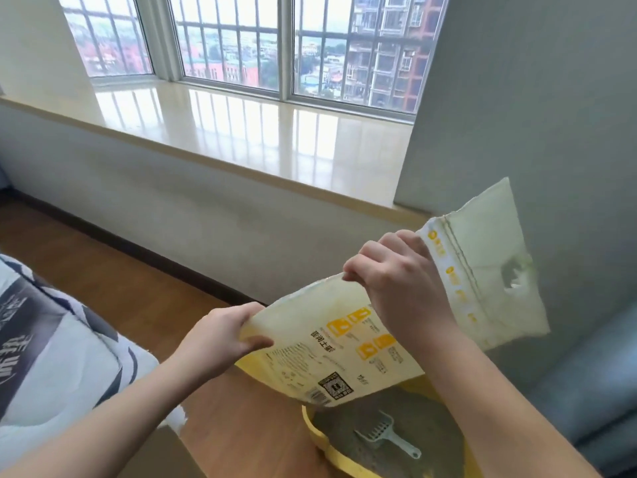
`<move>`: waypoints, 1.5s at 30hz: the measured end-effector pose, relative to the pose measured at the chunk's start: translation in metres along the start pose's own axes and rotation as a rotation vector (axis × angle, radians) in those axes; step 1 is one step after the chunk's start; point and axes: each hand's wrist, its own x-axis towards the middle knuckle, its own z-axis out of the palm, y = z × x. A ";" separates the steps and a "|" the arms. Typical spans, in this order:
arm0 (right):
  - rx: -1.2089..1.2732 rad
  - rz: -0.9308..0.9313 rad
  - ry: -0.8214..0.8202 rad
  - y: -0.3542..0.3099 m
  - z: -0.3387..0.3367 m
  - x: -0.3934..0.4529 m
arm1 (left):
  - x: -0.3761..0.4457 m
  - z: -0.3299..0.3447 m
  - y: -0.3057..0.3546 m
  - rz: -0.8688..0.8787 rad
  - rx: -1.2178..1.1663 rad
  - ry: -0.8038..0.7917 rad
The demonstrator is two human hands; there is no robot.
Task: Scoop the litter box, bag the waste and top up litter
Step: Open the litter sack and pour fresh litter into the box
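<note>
I am holding the litter bag (pixel 344 346) up in the air, right over the yellow litter box (pixel 315 426) on the wooden floor (pixel 113 267). The bag is lying on its side and is looking flat and floppy, so I am guessing there is not much litter left in it. I cannot tell which end is open, and I am not seeing any litter falling out.

My left hand (pixel 220 339) is pinching the near edge of the bag, thumb on top. My right hand (pixel 396 281) is gripping the upper edge, fingers curled tight on it. The torn handle end of the bag is sticking up past my right hand.

Down in the box, the grey litter (pixel 427 446) is lying flat, and the small pale scoop (pixel 387 434) is resting on top of it. So I am thinking I am at the topping-up step.

Next I am needing to tip the open end down over the box and shake gently, so the litter lands inside and not on the floor. It may bury the scoop.

A striped bedding bundle (pixel 51 339) is sitting on my left, and the shiny windowsill (pixel 241 132) is ahead.
</note>
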 end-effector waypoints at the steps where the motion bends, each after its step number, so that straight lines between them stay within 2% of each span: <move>1: -0.005 0.001 0.000 0.001 0.001 -0.001 | 0.003 0.002 -0.002 -0.003 -0.040 0.005; 5: -0.043 0.073 -0.006 0.002 0.004 -0.008 | 0.009 0.017 -0.001 0.059 -0.097 0.073; 10: -0.051 0.181 -0.129 0.003 0.006 -0.020 | 0.008 0.021 -0.003 0.100 -0.108 0.118; 19: 0.014 0.104 -0.374 -0.034 0.040 -0.017 | 0.005 0.021 0.004 0.118 -0.080 0.134; 23: 0.067 0.178 -0.482 -0.034 0.038 -0.009 | 0.003 0.027 0.010 0.098 -0.041 0.125; 28: 0.109 0.224 -0.368 -0.030 0.040 -0.016 | 0.005 0.028 0.010 0.108 -0.099 0.149; 30: 0.136 0.227 -0.336 -0.028 0.040 -0.018 | 0.006 0.027 0.010 0.124 -0.178 0.180; 32: 0.166 0.240 -0.289 -0.024 0.038 -0.019 | 0.008 0.025 0.010 0.066 -0.294 0.178; 34: 0.208 0.275 -0.241 -0.021 0.033 -0.021 | 0.010 0.025 0.005 -0.074 -0.414 0.118; 37: 0.276 0.318 -0.209 -0.019 0.026 -0.019 | 0.011 0.028 -0.004 -0.247 -0.738 -0.077; 40: 0.331 0.336 -0.157 -0.019 0.020 -0.013 | 0.011 0.028 -0.008 -0.216 -0.865 -0.206; 45: 0.402 0.367 -0.018 -0.015 0.008 -0.001 | 0.012 0.022 -0.007 -0.232 -0.893 -0.158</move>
